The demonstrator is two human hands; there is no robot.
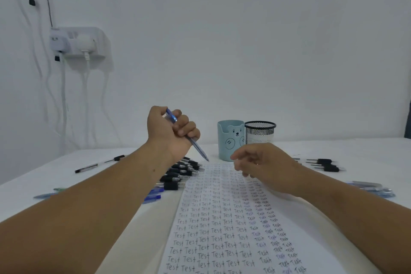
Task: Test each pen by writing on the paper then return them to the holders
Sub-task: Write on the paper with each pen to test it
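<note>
Now the left hand point(172, 132) grips a blue pen point(188, 135), tip slanting down-right toward the paper point(222, 218), holders just beyond; the right hand point(264, 165) rests loosely curled, empty.

I see the paper point(224, 224) lying on the table point(367, 153), running away from me. Behind its far end stand two holders: the bear cup point(231, 140) left, the mesh cup point(260, 132) touching its right. A pile of pens point(180, 172) lies along the paper's left edge.
</note>
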